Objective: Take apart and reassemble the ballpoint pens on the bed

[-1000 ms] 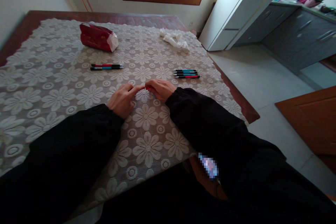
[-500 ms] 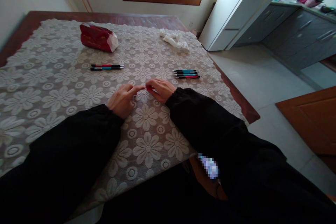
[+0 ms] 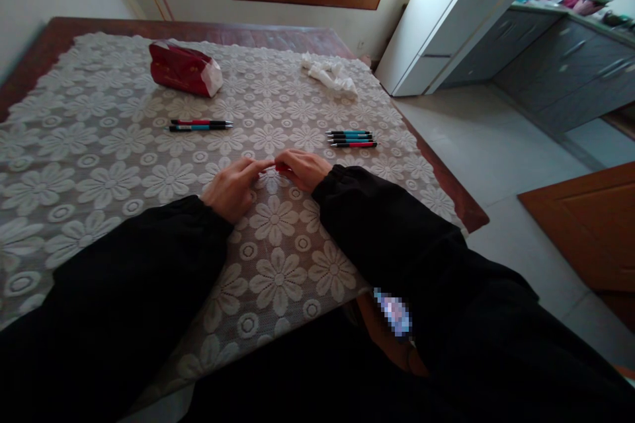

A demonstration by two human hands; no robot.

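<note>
My right hand (image 3: 305, 170) is closed, its fingers round a small red object (image 3: 279, 168) that is mostly hidden, so its kind does not show. My left hand (image 3: 231, 190) is curled, with the index finger reaching out to the right hand's fingertips. Whether its fingers pinch anything is hidden. Both hands rest low over the tablecloth (image 3: 275, 277). Beyond my right hand lies a row of several pens (image 3: 351, 139), blue and red with black ends. Two more pens (image 3: 201, 125), one red and one blue, lie side by side beyond my left hand.
At the back left of the table stands a dark red pouch (image 3: 181, 69). Crumpled white plastic (image 3: 330, 76) lies at the back right. The wooden table edge (image 3: 471, 215) runs down the right side. A blurred-out object (image 3: 394, 312) is below the front edge.
Hands and pens hold nearly the same places. The view has shifted very slightly, and a little less red shows under my right fingers.
</note>
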